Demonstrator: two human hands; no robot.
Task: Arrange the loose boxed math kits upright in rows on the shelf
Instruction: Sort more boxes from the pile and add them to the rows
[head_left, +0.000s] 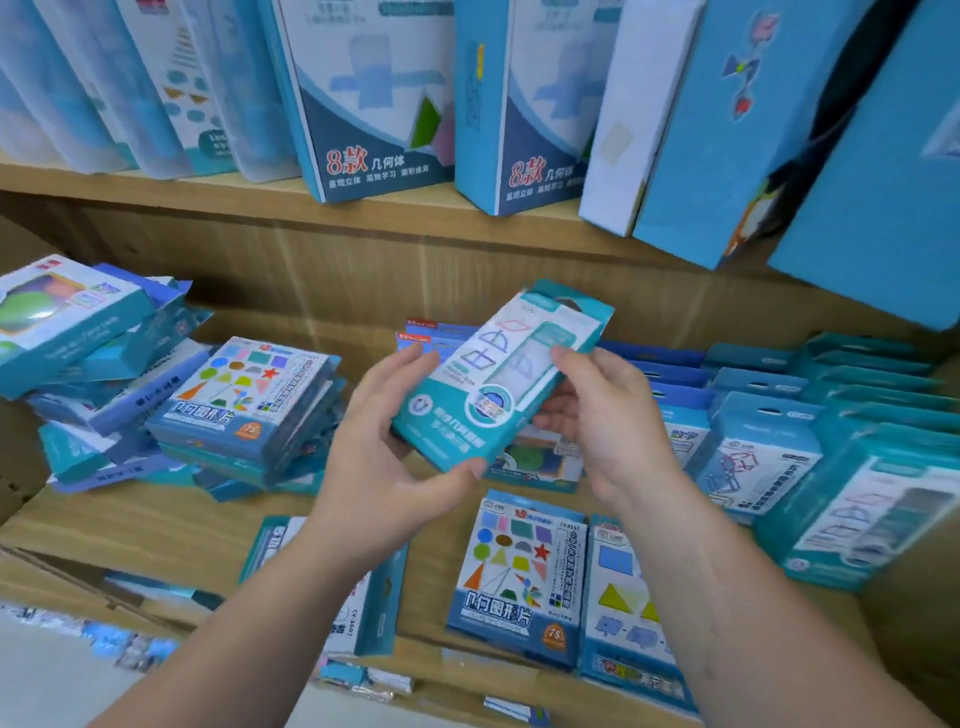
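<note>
A wooden shelf (156, 525) fills our view, kits stacked flat at left, rows standing at right. At centre frame our left hand (387, 462) and right hand (605, 415) grip one teal kit (498, 374), tilted, above the shelf.

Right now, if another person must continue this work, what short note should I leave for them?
Left hand and right hand: both hold one teal kit box tilted above the lower shelf.
Done: rows of kits stand upright at the right of the shelf.
Left: the messy pile at the left, and the flat boxes lying at the front edge, are not yet stood up.
Next, probably: place the held box into the rows at the right.
</note>
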